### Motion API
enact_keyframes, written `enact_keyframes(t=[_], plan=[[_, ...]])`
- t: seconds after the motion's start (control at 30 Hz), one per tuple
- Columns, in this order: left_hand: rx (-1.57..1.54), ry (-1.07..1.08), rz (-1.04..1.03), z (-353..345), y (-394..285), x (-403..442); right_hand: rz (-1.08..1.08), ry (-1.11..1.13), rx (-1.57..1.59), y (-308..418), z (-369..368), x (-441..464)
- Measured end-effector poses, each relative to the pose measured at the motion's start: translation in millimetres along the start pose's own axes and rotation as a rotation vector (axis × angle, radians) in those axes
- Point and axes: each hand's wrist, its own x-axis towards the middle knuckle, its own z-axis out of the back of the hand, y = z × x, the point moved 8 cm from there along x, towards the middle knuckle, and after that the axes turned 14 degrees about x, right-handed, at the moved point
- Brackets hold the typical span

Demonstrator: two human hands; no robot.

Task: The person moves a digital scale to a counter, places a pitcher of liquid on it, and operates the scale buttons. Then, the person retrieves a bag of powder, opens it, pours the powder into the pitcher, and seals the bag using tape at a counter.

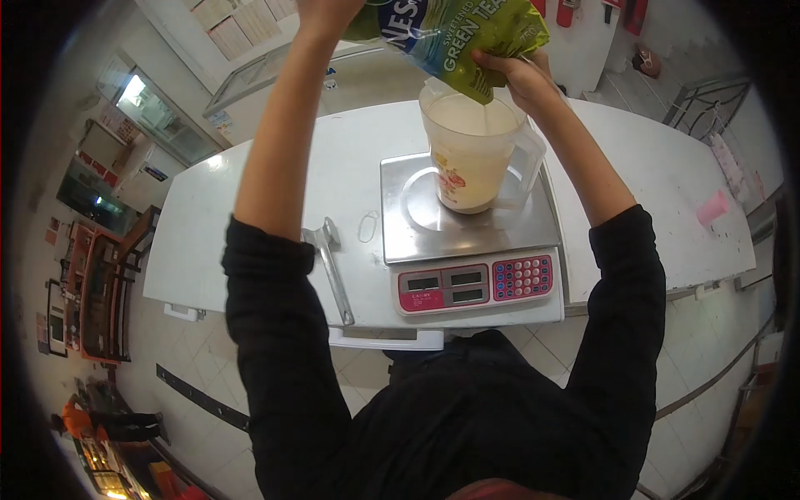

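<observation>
Plastics, Metals and Cloth, by Finish

Green tea pouch (454,42): printed plastic film, glossy, creased. Pitcher (475,158): translucent plastic, smooth, slightly cloudy, with printed decoration. Scale platform (404,221): bare metal, smooth, with a soft sheen. Scale housing (475,309): pale plastic; its panel (425,298) smooth and pink. Long-handled tool (335,279): grey metal, dull shine. Tabletop (208,225): white, smooth, glossy under light; material uncertain. Sleeves (279,333): black cloth, matt, wrinkled. Cup (712,207): pink plastic.

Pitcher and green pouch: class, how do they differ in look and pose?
The pitcher is pale and translucent; the green pouch looks vivid and opaque. The pitcher stands on the scale; the green pouch tips downward above it, gripped by the right hand. Both carry printed decoration.
</observation>
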Motion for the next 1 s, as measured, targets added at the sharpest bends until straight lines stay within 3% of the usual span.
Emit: enact_keyframes(t=[0.03,0.1,0.2,0.27,0.33,0.43,0.53,0.57,0.67,0.8,1.0], plan=[[-0.555,-0.530,0.032,65,-1,-42,0.006,-0.027,0.001,-1,0,0],[-0.648,-1.068,0.298,65,21,-96,0.011,-0.021,0.046,-4,0,2],[-1.532,-0.449,0.587,-33,10,-116,0.010,0.052,0.132,-7,-5,7],[-2.094,0.393,0.528,-79,-44,-115,-0.011,0.068,0.131,-4,-13,3],[-2.582,0.836,0.891,-94,-87,-120,-0.044,0.099,0.055,-13,-8,10],[-2.740,1.128,0.530,-100,-113,-107,0.013,0.217,-0.168,-4,-19,2],[-2.632,0.632,0.601,-103,-88,-83,0.076,0.252,-0.237,7,-19,-2],[-2.626,0.565,0.380,-88,-80,-75,0.089,0.240,-0.226,10,-14,-2],[-2.393,0.522,0.397,-96,-64,-65,-0.027,0.194,-0.218,1,10,5],[-2.326,0.283,0.256,-57,-63,-65,0.118,0.092,-0.229,-1,17,4],[-2.200,0.265,0.316,-37,-63,-69,0.065,0.143,-0.358,-2,10,3]])
